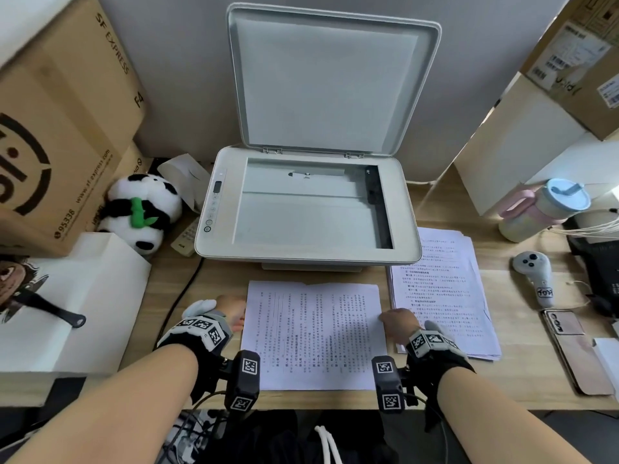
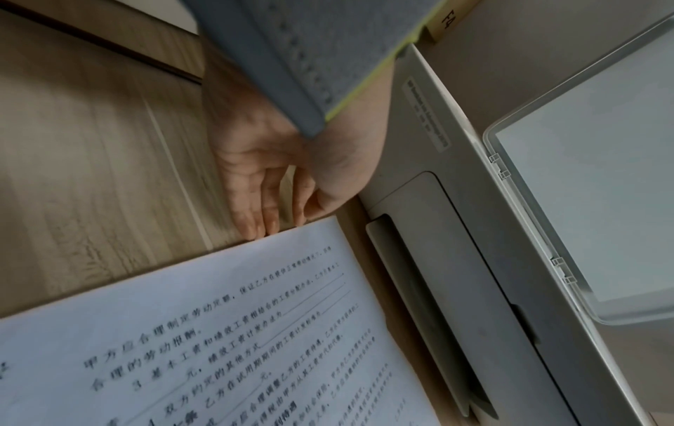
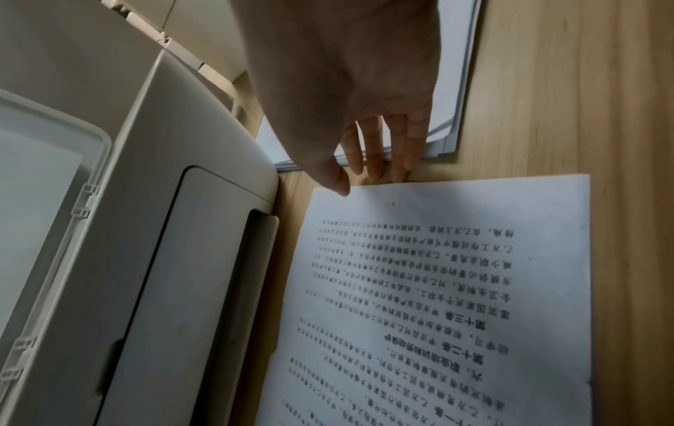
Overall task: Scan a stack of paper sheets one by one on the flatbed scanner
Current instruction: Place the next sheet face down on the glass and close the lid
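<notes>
While scanner [image 1: 306, 209] lid up — glass bare | both hands' straight fingers [image 2: 255, 222] touch sheet [image 1: 313, 333] edges

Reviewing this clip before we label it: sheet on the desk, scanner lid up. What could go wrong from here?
1. Both hands only touch the sheet edges: left hand and right hand have fingertips at the paper, no grip, so lifting could slip or crease it.
2. The stack lies right beside the sheet; the right hand could drag its top page along.
3. The sheet lies text up, so it probably needs flipping onto the scanner glass.
</notes>
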`<move>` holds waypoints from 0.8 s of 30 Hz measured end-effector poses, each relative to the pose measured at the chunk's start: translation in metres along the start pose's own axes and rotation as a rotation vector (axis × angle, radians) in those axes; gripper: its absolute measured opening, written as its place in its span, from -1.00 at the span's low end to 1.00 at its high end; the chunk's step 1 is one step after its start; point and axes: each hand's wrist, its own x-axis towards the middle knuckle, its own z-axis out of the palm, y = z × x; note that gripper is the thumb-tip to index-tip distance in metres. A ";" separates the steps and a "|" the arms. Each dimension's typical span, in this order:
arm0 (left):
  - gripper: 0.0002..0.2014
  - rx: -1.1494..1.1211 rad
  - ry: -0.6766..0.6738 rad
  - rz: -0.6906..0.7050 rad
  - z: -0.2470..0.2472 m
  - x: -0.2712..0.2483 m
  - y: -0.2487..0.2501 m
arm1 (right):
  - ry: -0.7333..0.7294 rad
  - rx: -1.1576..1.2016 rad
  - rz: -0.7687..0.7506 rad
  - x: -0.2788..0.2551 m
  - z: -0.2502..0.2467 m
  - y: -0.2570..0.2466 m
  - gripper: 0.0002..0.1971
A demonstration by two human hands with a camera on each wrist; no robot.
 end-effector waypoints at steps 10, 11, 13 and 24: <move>-0.57 0.208 0.026 0.072 -0.004 0.006 -0.010 | -0.009 0.336 -0.045 0.003 0.004 0.021 -0.75; -0.59 0.204 0.031 0.079 -0.004 0.005 -0.010 | -0.025 0.350 -0.064 0.003 0.004 0.023 -0.78; -0.64 0.209 0.050 0.110 -0.006 0.002 -0.008 | -0.040 0.365 -0.083 0.004 0.004 0.028 -0.86; -0.77 0.340 -0.244 0.221 -0.041 -0.021 0.025 | 0.015 0.587 -0.146 -0.007 -0.029 0.025 -0.72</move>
